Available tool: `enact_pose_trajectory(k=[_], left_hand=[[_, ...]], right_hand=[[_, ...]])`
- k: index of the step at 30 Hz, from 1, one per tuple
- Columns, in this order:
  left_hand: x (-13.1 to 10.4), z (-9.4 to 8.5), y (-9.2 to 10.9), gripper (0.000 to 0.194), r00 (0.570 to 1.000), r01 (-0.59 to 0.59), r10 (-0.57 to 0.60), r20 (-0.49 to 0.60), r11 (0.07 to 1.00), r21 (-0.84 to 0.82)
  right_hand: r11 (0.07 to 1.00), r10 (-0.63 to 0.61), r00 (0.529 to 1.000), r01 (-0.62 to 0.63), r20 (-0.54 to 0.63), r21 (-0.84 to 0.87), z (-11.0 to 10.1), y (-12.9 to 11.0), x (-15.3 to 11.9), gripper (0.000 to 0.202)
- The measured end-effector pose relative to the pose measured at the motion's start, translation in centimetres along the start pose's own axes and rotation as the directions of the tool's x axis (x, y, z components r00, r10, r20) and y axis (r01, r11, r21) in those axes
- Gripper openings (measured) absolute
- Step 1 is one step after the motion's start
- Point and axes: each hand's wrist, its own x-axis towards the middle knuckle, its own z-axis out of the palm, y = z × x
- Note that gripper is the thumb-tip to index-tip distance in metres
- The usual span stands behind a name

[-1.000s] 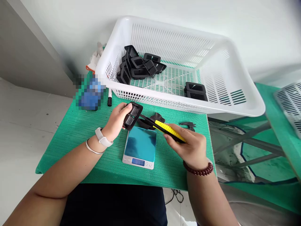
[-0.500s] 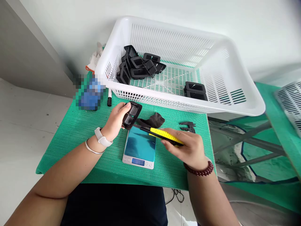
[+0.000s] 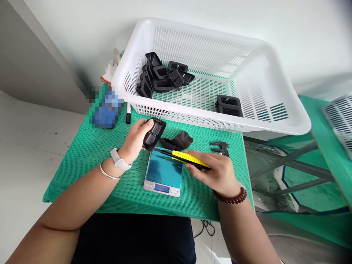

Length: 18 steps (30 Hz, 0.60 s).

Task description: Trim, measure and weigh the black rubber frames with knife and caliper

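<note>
My left hand (image 3: 135, 141) grips a black plastic frame part (image 3: 154, 133), tilted, with its two-section inner side facing me. In my right hand (image 3: 216, 170) is a yellow and black utility knife (image 3: 189, 159), its thin end pointing left at the lower edge of the part. Whether the blade touches the part I cannot tell. Both are above a digital scale (image 3: 162, 176) with a blue-green plate, lying on the green mesh mat. A crumpled black cloth (image 3: 181, 140) lies just behind the knife.
A large white slotted basket (image 3: 192, 116) stands at the back, holding a heap of black frame parts (image 3: 163, 79) on its left and a few black parts (image 3: 229, 105) at its right. A caliper (image 3: 220, 147), a marker (image 3: 128, 113) and a glove (image 3: 111, 68) lie about the mat.
My right hand has moved slightly left with the utility knife, bringing its tip closer under the black part. My left hand and the part have hardly moved.
</note>
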Motion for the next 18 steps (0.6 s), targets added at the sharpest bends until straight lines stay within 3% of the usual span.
enact_pose_trajectory(k=[4, 9, 18], left_hand=[[0.06, -0.02, -0.02, 0.042, 1.000, -0.005, 0.005, 0.005, 1.000, 0.012], [0.15, -0.06, -0.07, 0.043, 1.000, 0.017, -0.017, -0.021, 1.000, -0.012], [0.06, 0.05, 0.00, 0.047, 0.998, 0.024, -0.022, -0.059, 0.999, 0.029]], right_hand=[[0.996, 0.041, 0.996, -0.047, -0.074, -0.072, 0.06, 0.15, -0.14, 0.022], [1.000, -0.020, 1.000, 0.019, 0.009, 0.014, 0.04, -0.23, 0.10, 0.022], [1.000, -0.011, 1.000, 0.010, -0.009, -0.028, 0.15, -0.17, -0.09, 0.023]])
